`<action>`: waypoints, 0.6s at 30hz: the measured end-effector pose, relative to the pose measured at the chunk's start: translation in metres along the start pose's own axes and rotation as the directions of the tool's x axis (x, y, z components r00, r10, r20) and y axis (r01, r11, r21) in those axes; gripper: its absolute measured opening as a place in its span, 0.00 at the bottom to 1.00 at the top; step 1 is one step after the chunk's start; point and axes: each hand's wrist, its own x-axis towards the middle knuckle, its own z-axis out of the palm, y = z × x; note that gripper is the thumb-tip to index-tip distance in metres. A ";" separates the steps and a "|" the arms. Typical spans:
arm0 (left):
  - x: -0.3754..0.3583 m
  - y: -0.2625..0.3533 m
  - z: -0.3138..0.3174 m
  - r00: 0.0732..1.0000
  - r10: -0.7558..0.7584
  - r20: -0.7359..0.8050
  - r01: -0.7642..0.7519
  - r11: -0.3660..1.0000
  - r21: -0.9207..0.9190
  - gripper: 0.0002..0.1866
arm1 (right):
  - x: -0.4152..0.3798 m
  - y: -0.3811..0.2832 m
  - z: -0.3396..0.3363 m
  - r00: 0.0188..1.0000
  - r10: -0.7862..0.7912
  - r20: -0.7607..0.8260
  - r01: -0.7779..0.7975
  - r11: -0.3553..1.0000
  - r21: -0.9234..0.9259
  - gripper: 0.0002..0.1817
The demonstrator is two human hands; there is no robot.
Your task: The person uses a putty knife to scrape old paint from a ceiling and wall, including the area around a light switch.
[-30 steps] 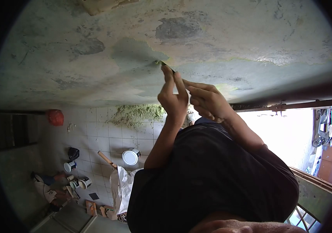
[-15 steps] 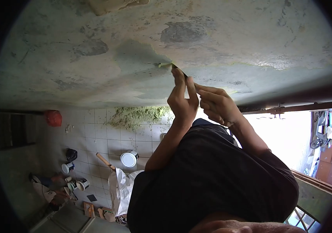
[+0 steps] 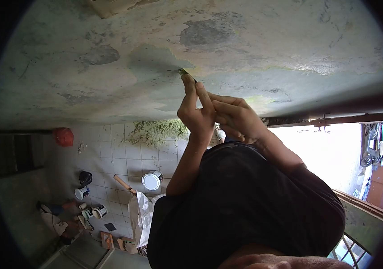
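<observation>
The patchy wall point(image 3: 155, 89) fills the upper part of the view, with bare grey spots and a greenish area. My right hand point(image 3: 238, 116) is closed around the rear of a thin dark scraper, its handle mostly hidden by the fingers. Farther forward, my left hand point(image 3: 197, 110) has its fingertips and thumb pressed on the blade of the scraper point(image 3: 190, 75). The blade's tip touches the wall at the lower edge of a peeled patch, where a small curl of green paint point(image 3: 181, 71) sits.
Green flakes point(image 3: 155, 133) lie on the tiled floor point(image 3: 119, 157) by the wall. A white-lidded bucket point(image 3: 151, 180), a white sack point(image 3: 141, 210), smaller buckets point(image 3: 98, 211) and a red bag point(image 3: 63, 136) stand around. Another person point(image 3: 54, 222) is low at left. A bright doorway point(image 3: 321, 152) opens right.
Both hands and the scraper have moved left along the wall. The longer green paint strip at the blade's tip now appears as a small curl.
</observation>
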 end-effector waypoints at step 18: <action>-0.011 0.010 0.016 0.993 0.112 0.039 -0.111 0.994 -0.008 0.24 | -0.018 -0.016 -0.012 0.997 -0.013 -0.071 0.008 0.997 -0.070 0.26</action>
